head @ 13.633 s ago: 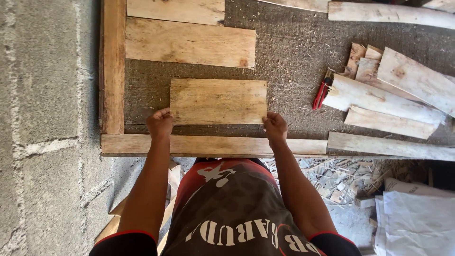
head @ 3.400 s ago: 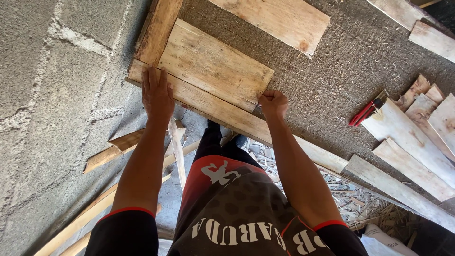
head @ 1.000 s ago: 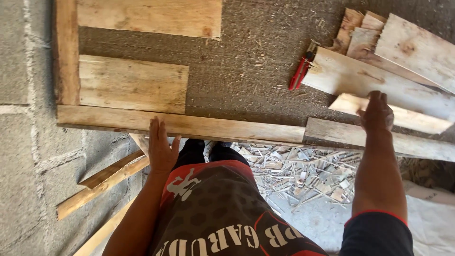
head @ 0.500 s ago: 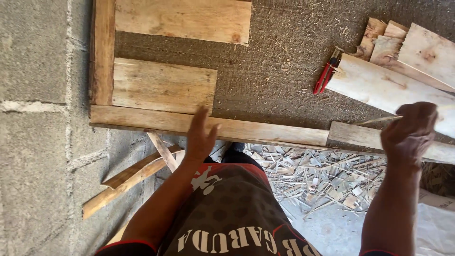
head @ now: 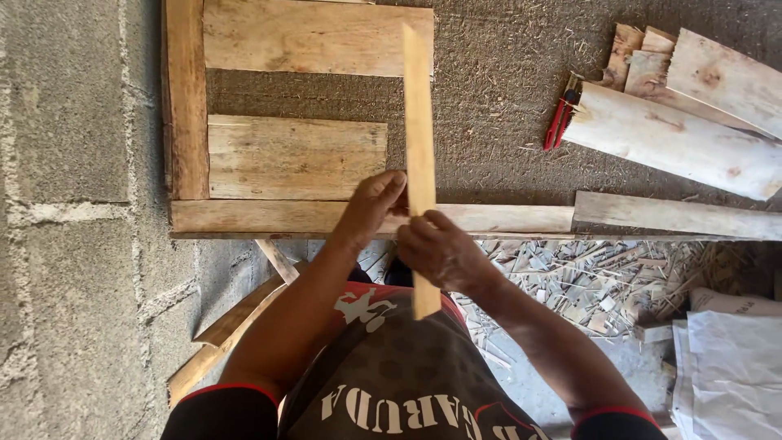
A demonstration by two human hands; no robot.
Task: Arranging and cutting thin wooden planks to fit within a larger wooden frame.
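Both my hands hold a narrow wooden slat (head: 419,130) that points away from me over the work surface. My left hand (head: 371,208) grips its left side and my right hand (head: 440,248) grips it from the right, lower down. Below the slat lies a short plank (head: 293,156) inside an L-shaped frame made of a vertical board (head: 186,98) and a long horizontal board (head: 269,217). A wider plank (head: 309,37) lies further up in the frame.
A pile of rough planks (head: 684,122) lies at the right, with a red-handled tool (head: 560,122) beside it. Wood chips (head: 586,281) cover the ground below the table edge. White sacks (head: 729,367) sit at the lower right. A block wall (head: 73,204) runs along the left.
My right hand has brought a narrow slat from the pile at the right to the middle. My left hand has risen to grip it too.
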